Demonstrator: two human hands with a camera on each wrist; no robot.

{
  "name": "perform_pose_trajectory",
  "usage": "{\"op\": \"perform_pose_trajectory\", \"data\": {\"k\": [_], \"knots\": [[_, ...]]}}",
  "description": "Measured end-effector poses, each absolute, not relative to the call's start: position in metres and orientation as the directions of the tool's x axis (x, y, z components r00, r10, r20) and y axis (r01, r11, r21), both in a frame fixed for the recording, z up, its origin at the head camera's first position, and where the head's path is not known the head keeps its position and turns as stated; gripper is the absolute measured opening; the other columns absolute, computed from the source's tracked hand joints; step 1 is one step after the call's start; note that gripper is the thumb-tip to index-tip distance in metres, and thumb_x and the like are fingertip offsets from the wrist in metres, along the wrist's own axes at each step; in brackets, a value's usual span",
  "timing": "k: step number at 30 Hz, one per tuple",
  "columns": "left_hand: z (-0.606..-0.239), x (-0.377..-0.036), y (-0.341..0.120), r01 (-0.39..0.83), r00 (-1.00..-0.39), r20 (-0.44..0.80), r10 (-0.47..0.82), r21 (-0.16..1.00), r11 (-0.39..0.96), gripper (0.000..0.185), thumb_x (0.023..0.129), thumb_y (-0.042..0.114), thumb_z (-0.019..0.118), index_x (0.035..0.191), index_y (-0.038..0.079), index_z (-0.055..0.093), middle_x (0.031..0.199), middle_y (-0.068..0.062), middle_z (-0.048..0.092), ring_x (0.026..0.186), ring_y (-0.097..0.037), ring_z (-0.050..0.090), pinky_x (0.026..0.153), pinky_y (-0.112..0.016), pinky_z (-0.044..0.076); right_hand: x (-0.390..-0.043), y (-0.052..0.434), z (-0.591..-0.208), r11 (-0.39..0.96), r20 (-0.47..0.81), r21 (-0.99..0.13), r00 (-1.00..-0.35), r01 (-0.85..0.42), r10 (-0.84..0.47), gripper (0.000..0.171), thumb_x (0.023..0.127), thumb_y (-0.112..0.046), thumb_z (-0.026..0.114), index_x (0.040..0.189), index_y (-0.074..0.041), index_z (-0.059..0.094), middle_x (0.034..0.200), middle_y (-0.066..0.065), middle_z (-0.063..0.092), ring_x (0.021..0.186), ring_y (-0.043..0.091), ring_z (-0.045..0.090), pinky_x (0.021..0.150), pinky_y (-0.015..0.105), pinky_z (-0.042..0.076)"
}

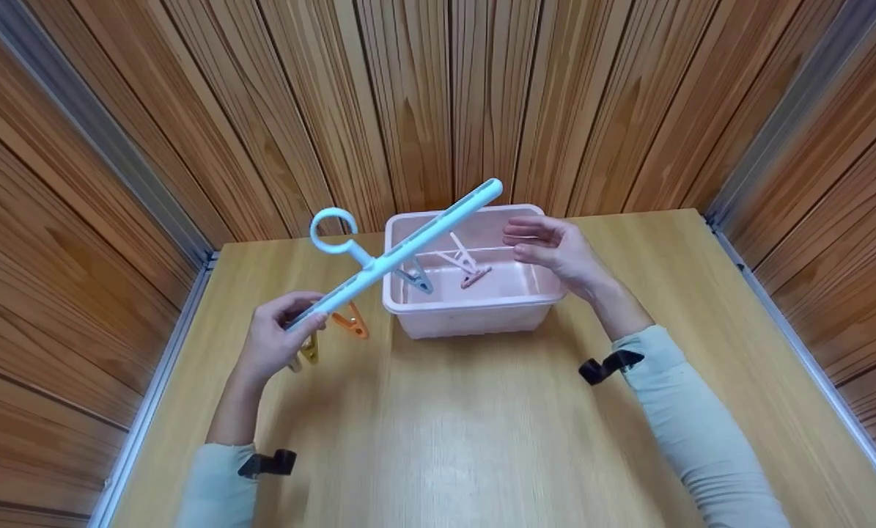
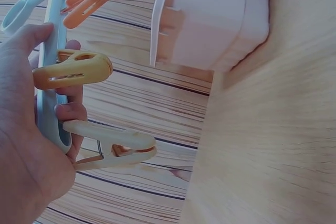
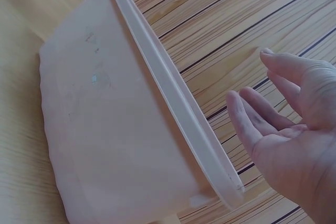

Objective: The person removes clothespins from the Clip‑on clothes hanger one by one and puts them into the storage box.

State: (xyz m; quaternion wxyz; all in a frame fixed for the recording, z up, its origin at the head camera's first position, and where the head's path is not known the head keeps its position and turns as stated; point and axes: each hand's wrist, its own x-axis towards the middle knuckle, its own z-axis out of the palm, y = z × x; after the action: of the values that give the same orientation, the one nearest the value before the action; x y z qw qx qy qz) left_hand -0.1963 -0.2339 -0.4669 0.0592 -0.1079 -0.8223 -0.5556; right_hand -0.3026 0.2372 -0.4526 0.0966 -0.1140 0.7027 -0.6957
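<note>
Left hand grips the tilted hanger bar; right hand hovers, fingers spread.

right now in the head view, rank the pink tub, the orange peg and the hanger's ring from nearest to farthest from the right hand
1. pink tub: right beside the right hand, under its fingers.
2. hanger's ring: left of the tub, raised.
3. orange peg: farthest left, hanging by the left hand.
</note>
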Motion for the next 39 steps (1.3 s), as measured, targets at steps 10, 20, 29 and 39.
{"op": "perform_pose_trajectory", "data": {"k": [10,20,29,39], "knots": [[-0.457,-0.206,-0.227,0.270,-0.963,0.246,0.111,0.882,0.386,0.028,0.105,0.007,0.078,0.133,0.003,0.079,0.109,-0.014,0.081,0.091,-0.008,0.076,0.086,-0.021,0.062,-0.296,0.239,-0.455,-0.166,-0.008,-0.984,-0.954,0.061,-0.300,0.054,0.110,-0.006,0.071,0.161,-0.001,0.055,0.138,0.002,0.076,0.128,0.016,0.080,0.104,0.029,0.066],[-0.456,-0.216,-0.211,0.326,-0.945,0.298,0.134,0.837,0.440,0.026,0.103,0.008,0.081,0.129,0.004,0.081,0.105,-0.017,0.081,0.086,-0.009,0.069,0.080,-0.020,0.056,-0.286,0.239,-0.468,-0.292,-0.008,-0.951,-0.953,0.100,-0.303,0.050,0.113,-0.004,0.064,0.161,-0.002,0.055,0.135,0.001,0.078,0.125,0.016,0.081,0.103,0.030,0.066],[-0.450,-0.217,-0.195,0.356,-0.934,0.308,0.178,0.818,0.452,0.024,0.103,0.009,0.081,0.127,0.005,0.082,0.108,-0.016,0.084,0.086,-0.009,0.069,0.081,-0.020,0.057,-0.276,0.241,-0.470,-0.374,0.000,-0.918,-0.945,0.130,-0.328,0.031,0.113,-0.008,0.064,0.141,-0.019,0.073,0.136,0.003,0.077,0.119,0.017,0.082,0.097,0.029,0.068],[-0.452,-0.217,-0.185,0.358,-0.934,0.298,0.199,0.807,0.470,0.023,0.102,0.010,0.083,0.124,0.007,0.083,0.104,-0.014,0.084,0.087,-0.016,0.069,0.082,-0.019,0.058,-0.267,0.238,-0.463,-0.402,0.055,-0.902,-0.881,0.158,-0.470,0.032,0.112,-0.012,0.069,0.142,-0.021,0.074,0.140,0.006,0.070,0.118,0.021,0.083,0.095,0.027,0.068]]}}
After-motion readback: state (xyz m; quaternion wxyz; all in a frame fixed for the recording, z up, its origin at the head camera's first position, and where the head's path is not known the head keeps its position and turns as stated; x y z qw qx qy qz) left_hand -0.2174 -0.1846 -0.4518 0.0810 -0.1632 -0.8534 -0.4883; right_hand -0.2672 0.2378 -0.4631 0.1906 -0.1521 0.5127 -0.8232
